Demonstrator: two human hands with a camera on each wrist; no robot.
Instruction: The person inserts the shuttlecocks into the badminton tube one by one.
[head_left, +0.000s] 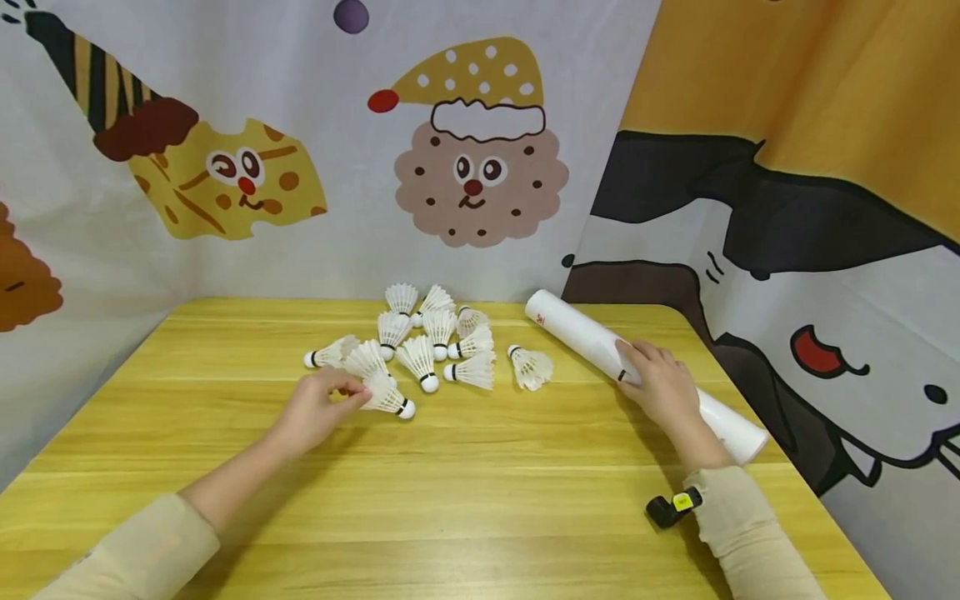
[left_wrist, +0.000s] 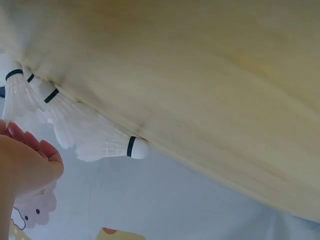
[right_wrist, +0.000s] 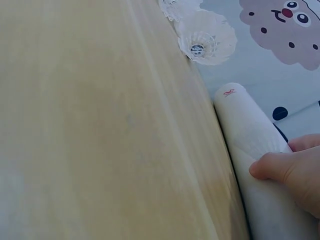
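Observation:
Feathered white shuttlecocks with black bands lie in a loose cluster on the table. My left hand (head_left: 313,412) is at the cluster's near left, thumb and fingers pinching the feather rim of the nearest shuttlecock (head_left: 388,397), whose cork points right. In the left wrist view, the fingers (left_wrist: 42,149) meet the feathers of a shuttlecock (left_wrist: 22,97). On the right, a long white shuttlecock tube (head_left: 573,327) lies slantwise on the table. My right hand (head_left: 663,387) grips it around the middle; the thumb (right_wrist: 272,167) shows on its side in the right wrist view.
One shuttlecock (head_left: 529,367) lies apart, between the cluster and the tube. Another shuttlecock (head_left: 332,352) is at the cluster's left edge. The wooden table (head_left: 450,517) ends at a printed cloth backdrop (head_left: 337,258). A small black device (head_left: 672,507) sits at the right cuff.

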